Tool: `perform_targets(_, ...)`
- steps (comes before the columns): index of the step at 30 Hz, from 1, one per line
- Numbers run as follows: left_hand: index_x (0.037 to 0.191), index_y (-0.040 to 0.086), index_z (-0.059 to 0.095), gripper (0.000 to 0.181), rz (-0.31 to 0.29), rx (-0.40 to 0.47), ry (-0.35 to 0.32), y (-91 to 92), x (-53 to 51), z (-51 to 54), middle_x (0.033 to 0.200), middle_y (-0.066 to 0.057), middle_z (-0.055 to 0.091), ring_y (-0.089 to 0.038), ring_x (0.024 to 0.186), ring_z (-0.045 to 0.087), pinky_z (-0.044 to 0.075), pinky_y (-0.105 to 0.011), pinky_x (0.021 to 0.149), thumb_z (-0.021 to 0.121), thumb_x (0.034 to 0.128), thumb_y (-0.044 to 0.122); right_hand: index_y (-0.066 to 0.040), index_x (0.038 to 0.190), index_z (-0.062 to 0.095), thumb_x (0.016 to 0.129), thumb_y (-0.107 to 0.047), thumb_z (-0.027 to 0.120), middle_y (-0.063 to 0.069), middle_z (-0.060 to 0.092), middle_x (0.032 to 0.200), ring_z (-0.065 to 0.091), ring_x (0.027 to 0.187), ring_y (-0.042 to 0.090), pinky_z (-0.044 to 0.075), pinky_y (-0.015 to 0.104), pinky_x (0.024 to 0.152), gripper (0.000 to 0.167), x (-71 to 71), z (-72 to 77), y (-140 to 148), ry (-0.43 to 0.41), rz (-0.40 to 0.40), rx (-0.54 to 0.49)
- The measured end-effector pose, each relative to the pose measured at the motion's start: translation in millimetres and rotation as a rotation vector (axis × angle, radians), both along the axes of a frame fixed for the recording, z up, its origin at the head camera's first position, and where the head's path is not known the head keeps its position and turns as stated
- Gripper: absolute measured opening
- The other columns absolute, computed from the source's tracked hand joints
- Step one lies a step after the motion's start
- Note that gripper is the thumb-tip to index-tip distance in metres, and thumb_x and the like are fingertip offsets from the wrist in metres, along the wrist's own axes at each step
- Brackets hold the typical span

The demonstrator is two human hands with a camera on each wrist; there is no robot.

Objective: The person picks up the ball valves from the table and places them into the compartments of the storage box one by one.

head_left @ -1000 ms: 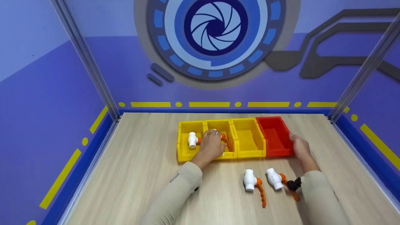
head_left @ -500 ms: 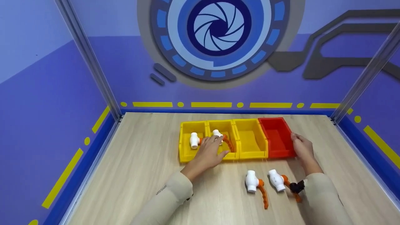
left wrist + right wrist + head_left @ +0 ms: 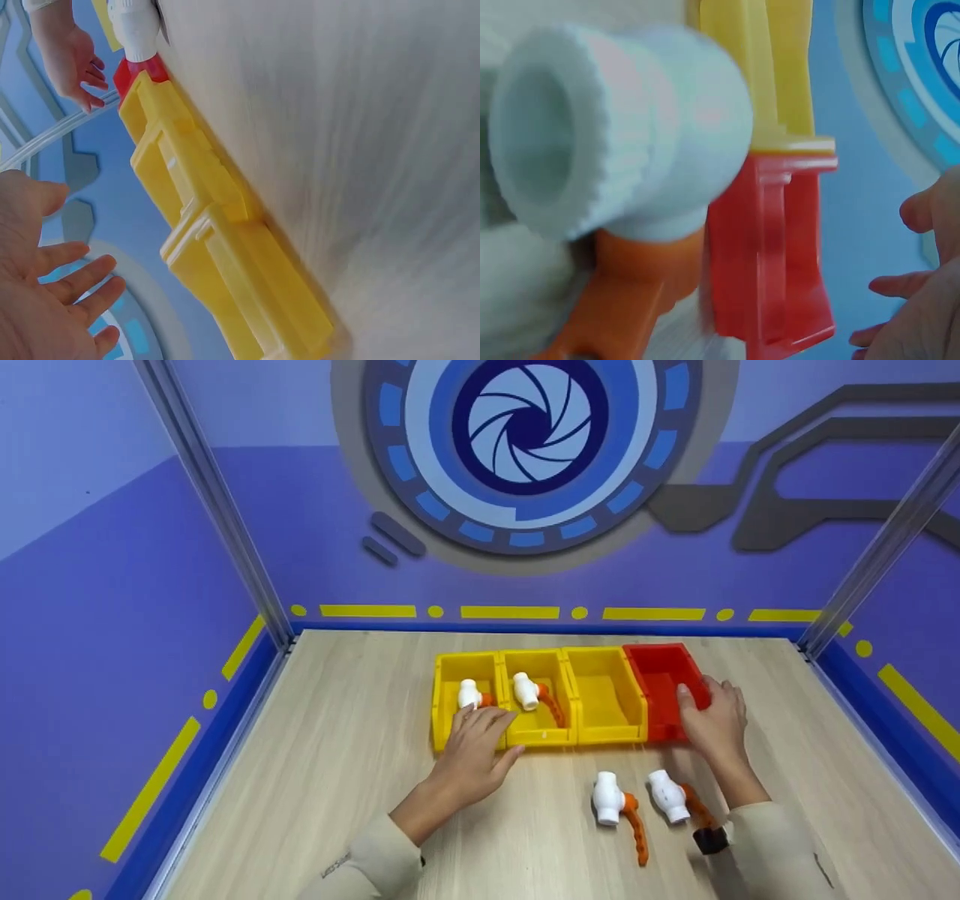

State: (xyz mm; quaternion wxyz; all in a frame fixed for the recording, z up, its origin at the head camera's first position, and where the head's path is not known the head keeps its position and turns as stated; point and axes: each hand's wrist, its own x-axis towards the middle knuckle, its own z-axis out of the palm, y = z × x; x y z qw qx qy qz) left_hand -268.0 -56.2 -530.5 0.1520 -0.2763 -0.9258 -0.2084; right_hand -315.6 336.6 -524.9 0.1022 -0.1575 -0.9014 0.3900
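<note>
My left hand [image 3: 472, 757], fingers spread, hovers over the front of the leftmost yellow bin [image 3: 442, 727], holding nothing. In that bin lies a white ball valve [image 3: 468, 693], partly hidden by the fingers. Another ball valve [image 3: 526, 691] with an orange lever lies in the second yellow bin [image 3: 551, 735]. At the right end, my right hand [image 3: 718, 727] is over the side of the red bin [image 3: 660, 690]; in the right wrist view its loose fingers appear apart from the bin. On the table in front lie two more ball valves, one left [image 3: 608, 799] and one right [image 3: 669, 796].
A third yellow bin [image 3: 600, 697] without contents stands between the second one and the red bin. The bins form a joined row on the wooden table [image 3: 345, 720]. Printed panels [image 3: 517, 577] with metal corner posts [image 3: 217, 510] enclose the back and sides.
My left hand has drawn back from the valve in the second bin, toward the front left, uncovering it. My right hand has loosened from the red bin's side, its thumb now over the bin.
</note>
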Motion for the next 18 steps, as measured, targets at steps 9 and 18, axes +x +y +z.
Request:
perform_targets(9,0.147,0.010,0.063,0.052,0.047,0.034,-0.006,-15.9,5.6,-0.5,0.144,-0.005,0.066,-0.025,0.137,0.059,0.036,-0.059,0.123,0.067,0.1054,0.041,-0.003,0.166,0.033,0.108,-0.037,0.054,0.032,0.019,0.175,0.008,0.165,0.052,0.010,0.074,0.130,0.070,12.4,1.7,-19,0.035,0.064,0.081)
perform_targets(18,0.151,0.010,0.059,0.055,0.046,0.040,-0.047,-18.8,1.2,-0.2,0.149,-0.008,0.063,-0.029,0.141,0.056,0.035,-0.058,0.123,0.066,0.1057,0.041,-0.003,0.167,0.029,0.108,-0.037,0.053,0.032,0.017,0.175,0.011,0.163,0.053,0.014,0.075,0.129,0.073,13.5,-4.4,-18,0.031,0.069,0.176)
